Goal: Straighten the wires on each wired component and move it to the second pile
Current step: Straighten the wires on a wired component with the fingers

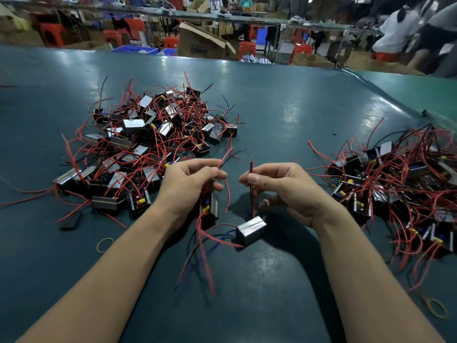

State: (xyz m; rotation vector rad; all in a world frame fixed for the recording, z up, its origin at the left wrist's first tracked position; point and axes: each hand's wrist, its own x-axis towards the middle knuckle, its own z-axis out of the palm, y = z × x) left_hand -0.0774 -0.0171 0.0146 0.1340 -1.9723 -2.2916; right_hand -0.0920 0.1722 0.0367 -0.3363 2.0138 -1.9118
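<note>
Two small wired components hang above the green table. My left hand pinches the red and black wires of one component, which dangles below its palm with yellow parts showing. Pinched between thumb and finger of my right hand is a red and black wire pair running straight down to a silver-topped component. Loose red, black and blue wires trail from both toward me. A big tangled pile of components lies at the left. At the right sits another pile.
The green table stretches back to its far edge. Rubber bands lie at the near left and near right. A small black part lies beside the left pile. Cardboard boxes, red stools and people fill the background.
</note>
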